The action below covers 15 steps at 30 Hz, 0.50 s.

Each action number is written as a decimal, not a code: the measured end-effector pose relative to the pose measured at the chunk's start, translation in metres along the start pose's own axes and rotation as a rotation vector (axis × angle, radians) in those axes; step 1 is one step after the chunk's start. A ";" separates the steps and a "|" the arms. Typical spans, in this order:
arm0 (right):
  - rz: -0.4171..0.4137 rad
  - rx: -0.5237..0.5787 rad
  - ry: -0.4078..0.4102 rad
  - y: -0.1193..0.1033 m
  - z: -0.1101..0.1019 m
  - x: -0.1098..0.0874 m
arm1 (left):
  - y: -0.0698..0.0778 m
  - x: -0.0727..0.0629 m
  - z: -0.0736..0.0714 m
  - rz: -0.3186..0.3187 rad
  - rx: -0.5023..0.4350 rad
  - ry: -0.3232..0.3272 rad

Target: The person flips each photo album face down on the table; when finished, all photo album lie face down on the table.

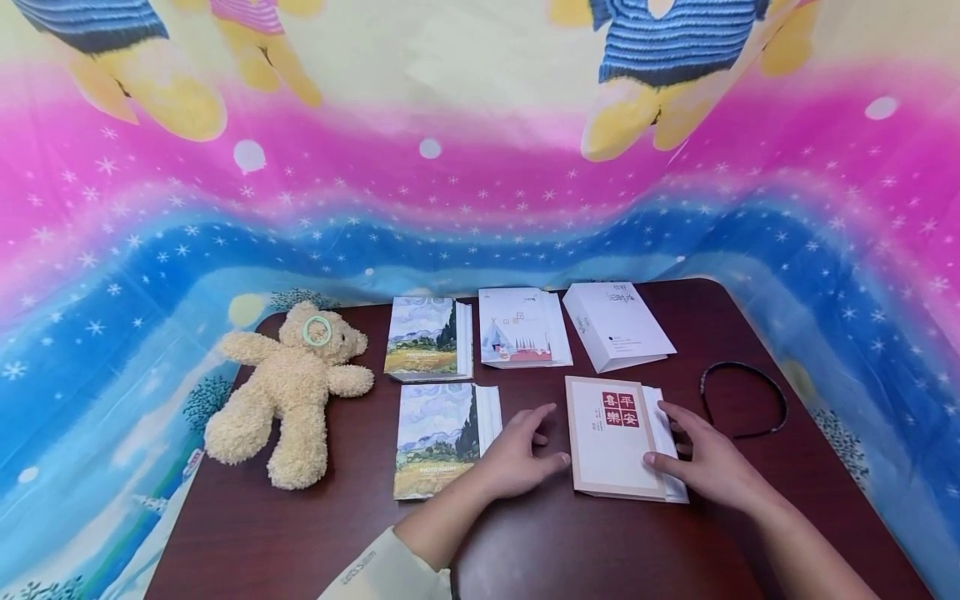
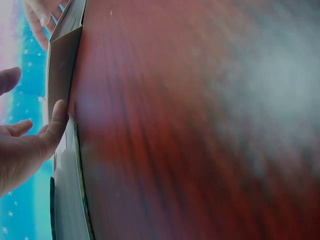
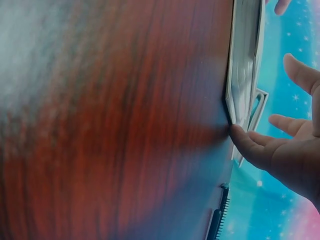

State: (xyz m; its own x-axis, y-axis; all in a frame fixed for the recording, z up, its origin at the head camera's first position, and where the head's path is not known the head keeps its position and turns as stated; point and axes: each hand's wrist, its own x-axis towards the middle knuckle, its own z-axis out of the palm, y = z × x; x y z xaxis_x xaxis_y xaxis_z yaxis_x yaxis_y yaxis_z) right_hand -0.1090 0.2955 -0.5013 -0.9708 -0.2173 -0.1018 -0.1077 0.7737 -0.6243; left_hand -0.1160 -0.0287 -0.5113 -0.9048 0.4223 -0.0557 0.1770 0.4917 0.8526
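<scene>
A photo album (image 1: 611,458) with a cream-bordered cover and a red block of Chinese characters lies flat at the table's front centre-right. My right hand (image 1: 708,458) is at its right edge, fingers loosely spread, the thumb over the cover's edge. In the right wrist view no firm grip shows, and contact is hard to tell. To the album's left, my left hand (image 1: 521,454) is held with relaxed fingers, a small gap from the spine and nothing in it. That forearm partly covers a landscape-covered album (image 1: 435,425).
Behind stand another landscape album (image 1: 420,337), a white album with a tent picture (image 1: 521,329) and a white box-like album (image 1: 618,325). A teddy bear (image 1: 288,383) lies left, a green ring (image 1: 307,332) on its head. A black headband (image 1: 785,408) lies right.
</scene>
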 end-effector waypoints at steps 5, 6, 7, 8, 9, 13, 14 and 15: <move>0.029 0.052 -0.017 0.002 -0.001 0.001 | 0.002 0.004 0.006 -0.013 -0.005 -0.012; 0.035 0.061 -0.022 0.002 -0.001 0.001 | 0.002 0.005 0.007 -0.018 -0.004 -0.015; 0.041 0.069 -0.027 0.001 -0.001 0.001 | 0.003 0.006 0.008 -0.022 -0.005 -0.017; 0.047 0.076 -0.030 0.001 -0.002 0.001 | 0.004 0.007 0.009 -0.026 -0.006 -0.020; 0.050 0.080 -0.033 0.001 -0.002 0.001 | 0.004 0.008 0.010 -0.028 -0.010 -0.023; 0.058 0.087 -0.036 0.001 -0.002 0.001 | 0.006 0.011 0.015 -0.037 -0.017 -0.047; 0.058 0.087 -0.036 0.000 -0.002 0.001 | 0.006 0.011 0.016 -0.040 -0.016 -0.055; 0.059 0.086 -0.036 0.000 -0.002 0.001 | 0.007 0.012 0.017 -0.044 -0.015 -0.062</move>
State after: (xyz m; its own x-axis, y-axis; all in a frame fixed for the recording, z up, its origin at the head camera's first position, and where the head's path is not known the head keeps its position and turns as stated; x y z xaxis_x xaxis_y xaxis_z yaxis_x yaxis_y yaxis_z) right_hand -0.1105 0.2966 -0.5002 -0.9665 -0.1952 -0.1668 -0.0304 0.7322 -0.6804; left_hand -0.1189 -0.0073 -0.5148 -0.8858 0.4470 -0.1245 0.1316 0.4992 0.8564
